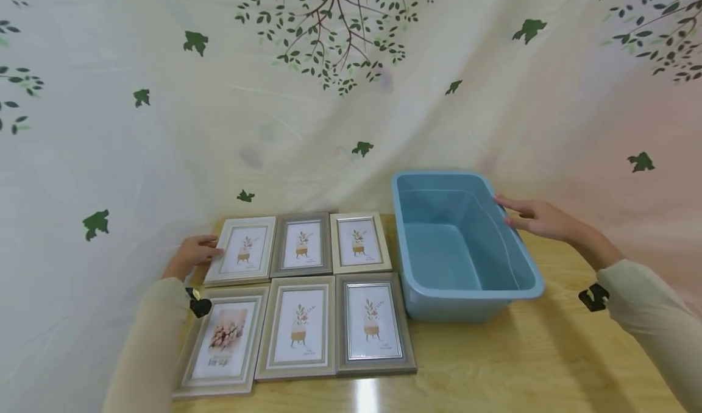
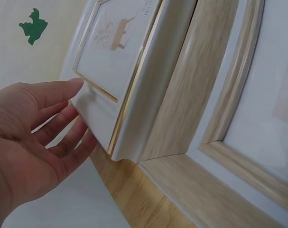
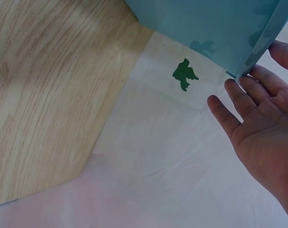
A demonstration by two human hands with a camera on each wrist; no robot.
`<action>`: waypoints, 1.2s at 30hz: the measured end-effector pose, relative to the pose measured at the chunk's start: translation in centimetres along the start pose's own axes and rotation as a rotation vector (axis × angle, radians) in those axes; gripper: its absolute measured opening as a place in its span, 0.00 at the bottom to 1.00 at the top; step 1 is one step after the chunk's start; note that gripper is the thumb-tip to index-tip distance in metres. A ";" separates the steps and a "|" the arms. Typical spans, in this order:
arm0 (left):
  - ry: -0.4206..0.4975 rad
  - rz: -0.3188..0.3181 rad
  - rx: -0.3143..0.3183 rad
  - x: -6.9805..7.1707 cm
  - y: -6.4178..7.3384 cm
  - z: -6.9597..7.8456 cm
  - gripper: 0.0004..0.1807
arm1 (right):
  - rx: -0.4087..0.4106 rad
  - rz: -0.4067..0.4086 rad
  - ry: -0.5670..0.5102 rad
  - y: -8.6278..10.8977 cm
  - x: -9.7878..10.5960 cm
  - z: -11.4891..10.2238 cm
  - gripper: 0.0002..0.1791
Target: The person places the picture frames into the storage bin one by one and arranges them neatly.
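Pale sleeves (image 1: 145, 346) reach in from both lower sides, and between them lie six picture frames (image 1: 297, 328) face up on the desk (image 1: 471, 370), set close together in two rows of three. My left hand (image 1: 192, 256) is loose, fingers not closed, its thumb and fingertips at the left edge of the white frame (image 1: 241, 250) in the back row. My right hand (image 1: 543, 218) is relaxed too, its fairly straight fingers against the right side of the blue tub (image 1: 450, 309), which stands just right of the rows. As for how far along I am, the laying-out looks finished to me: each frame has its place, down to the frame with the pink photo (image 1: 223, 343) at the front left. None looks lifted, and I see none inside the tub, so I judge nothing has gone in yet; whether they came out of it, I cannot tell.
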State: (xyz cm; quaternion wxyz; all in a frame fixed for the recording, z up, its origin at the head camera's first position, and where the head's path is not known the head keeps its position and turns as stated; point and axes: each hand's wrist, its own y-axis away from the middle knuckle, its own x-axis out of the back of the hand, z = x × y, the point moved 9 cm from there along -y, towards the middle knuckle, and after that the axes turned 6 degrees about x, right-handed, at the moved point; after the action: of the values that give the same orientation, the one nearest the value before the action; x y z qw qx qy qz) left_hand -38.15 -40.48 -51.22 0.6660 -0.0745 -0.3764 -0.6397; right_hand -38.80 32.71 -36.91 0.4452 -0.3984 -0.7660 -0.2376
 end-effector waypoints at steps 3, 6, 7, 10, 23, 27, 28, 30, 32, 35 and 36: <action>0.013 0.047 -0.019 0.1 -0.1 0.0 0.37 | -0.009 0.000 -0.007 -0.1 0.1 0.0 0.35; 0.014 0.094 -0.033 0.5 -0.1 -0.1 0.34 | -0.012 -0.001 -0.015 -0.3 0.1 -0.1 0.35; 0.014 0.103 -0.041 0.6 -0.1 -0.1 0.34 | -0.014 -0.001 -0.012 -0.3 0.1 0.0 0.35; 0.015 0.122 -0.046 0.7 -0.1 -0.1 0.32 | -0.015 -0.004 -0.009 -0.2 0.0 0.0 0.35; 0.021 0.138 -0.012 1.0 -0.1 0.0 0.32 | -0.027 0.001 0.003 0.0 -0.1 -0.2 0.35; 0.035 0.120 0.013 1.5 -0.1 0.4 0.33 | -0.030 -0.011 -0.011 0.0 -0.4 0.0 0.36; 0.037 0.112 0.009 1.6 -0.1 0.6 0.34 | -0.030 -0.008 -0.014 0.0 -0.4 0.1 0.35; 0.042 0.088 -0.005 1.6 -0.1 1.0 0.34 | -0.028 -0.005 -0.021 0.0 -0.4 0.2 0.35; 0.052 0.065 -0.019 1.6 -0.2 1.4 0.34 | -0.027 0.000 -0.019 0.1 -0.3 0.3 0.35; 0.079 0.014 -0.035 1.5 -0.2 1.8 0.33 | -0.024 0.005 -0.017 0.1 -0.1 0.3 0.35; 0.085 -0.002 -0.038 1.5 -0.3 1.8 0.33 | -0.025 0.006 -0.016 0.2 -0.1 0.3 0.35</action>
State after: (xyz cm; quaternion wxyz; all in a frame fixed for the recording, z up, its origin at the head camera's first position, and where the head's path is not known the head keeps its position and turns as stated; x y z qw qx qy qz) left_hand -39.28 -40.66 -49.15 0.6792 -0.0595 -0.3355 -0.6501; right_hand -38.78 32.98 -37.17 0.4349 -0.4082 -0.7651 -0.2427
